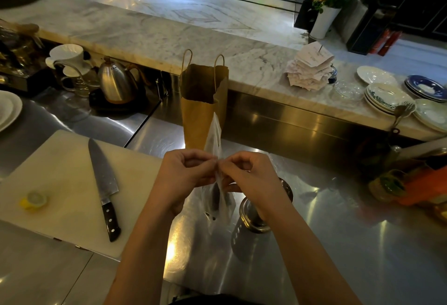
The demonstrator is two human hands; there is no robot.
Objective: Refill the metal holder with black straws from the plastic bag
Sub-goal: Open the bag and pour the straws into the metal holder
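A clear plastic bag (214,135) stands upright over the steel counter, its top pinched between both hands. My left hand (187,171) grips the bag's left side and my right hand (249,174) grips its right side, fingertips nearly touching. Dark black straws (215,199) show through the bag's lower part, below my hands. The cylindrical metal holder (251,222) stands on the counter just right of the bag, partly hidden under my right wrist.
A brown paper bag (203,101) stands behind the plastic bag. To the left, a white cutting board (60,183) carries a large knife (104,183) and a lemon piece (35,199). A kettle (116,82), stacked plates (387,96) and receipts (309,69) lie further back.
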